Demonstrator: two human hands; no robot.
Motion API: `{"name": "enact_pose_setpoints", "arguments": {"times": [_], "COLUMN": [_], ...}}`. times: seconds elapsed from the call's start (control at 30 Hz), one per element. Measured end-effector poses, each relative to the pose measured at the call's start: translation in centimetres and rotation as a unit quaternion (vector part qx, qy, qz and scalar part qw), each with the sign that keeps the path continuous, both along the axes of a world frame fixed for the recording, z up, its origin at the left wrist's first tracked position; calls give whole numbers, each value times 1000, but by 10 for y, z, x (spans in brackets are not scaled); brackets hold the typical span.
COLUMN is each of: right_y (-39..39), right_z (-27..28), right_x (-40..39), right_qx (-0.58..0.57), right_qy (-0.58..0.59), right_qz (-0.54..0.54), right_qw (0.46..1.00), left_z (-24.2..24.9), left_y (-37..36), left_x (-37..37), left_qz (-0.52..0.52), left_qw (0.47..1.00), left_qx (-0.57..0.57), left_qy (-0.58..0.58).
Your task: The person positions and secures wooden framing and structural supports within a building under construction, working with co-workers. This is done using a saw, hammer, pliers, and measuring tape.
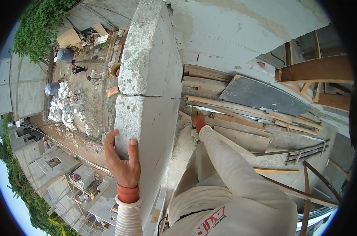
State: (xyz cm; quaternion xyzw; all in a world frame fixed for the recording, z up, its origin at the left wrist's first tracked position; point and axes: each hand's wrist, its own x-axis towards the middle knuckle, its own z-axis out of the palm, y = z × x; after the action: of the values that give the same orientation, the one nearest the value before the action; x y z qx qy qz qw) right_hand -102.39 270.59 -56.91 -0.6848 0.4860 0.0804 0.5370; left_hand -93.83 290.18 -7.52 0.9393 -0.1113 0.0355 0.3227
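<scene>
Head camera looks down on two rough grey concrete wall blocks [147, 78], set end to end with one crack-like joint between them, their long axis running away from the viewer. Left hand [122, 159] lies flat on the nearer block's top edge, fingers spread. Right hand [198, 121], arm stretched down, closes around a small green object [194, 112] near stacked wooden planks [241, 112].

bright even daylight, soft shadows, strong fisheye distortion, dark vignetted corners
</scene>
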Motion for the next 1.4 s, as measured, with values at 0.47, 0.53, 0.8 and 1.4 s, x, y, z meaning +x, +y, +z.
{"name": "enact_pose_setpoints", "arguments": {"times": [0.47, 0.53, 0.8, 1.4], "right_y": [61, 64, 120, -22], "right_z": [-14, -16, -96, -50], "right_x": [59, 48, 20, -91], "right_qx": [108, 146, 133, 87], "right_qy": [126, 72, -89, 163], "right_qz": [-39, -5, 207, -31], "right_qw": [985, 987, 965, 982], "left_z": [-7, -6, -6, -2], "left_y": [0, -2, -6, -5], "left_x": [-6, -7, -8, -10], "left_qz": [34, 37, 59, 28], "left_qw": [997, 996, 996, 996], "left_qx": [25, 23, 35, 64], "left_qy": [67, 73, 51, 59]}}
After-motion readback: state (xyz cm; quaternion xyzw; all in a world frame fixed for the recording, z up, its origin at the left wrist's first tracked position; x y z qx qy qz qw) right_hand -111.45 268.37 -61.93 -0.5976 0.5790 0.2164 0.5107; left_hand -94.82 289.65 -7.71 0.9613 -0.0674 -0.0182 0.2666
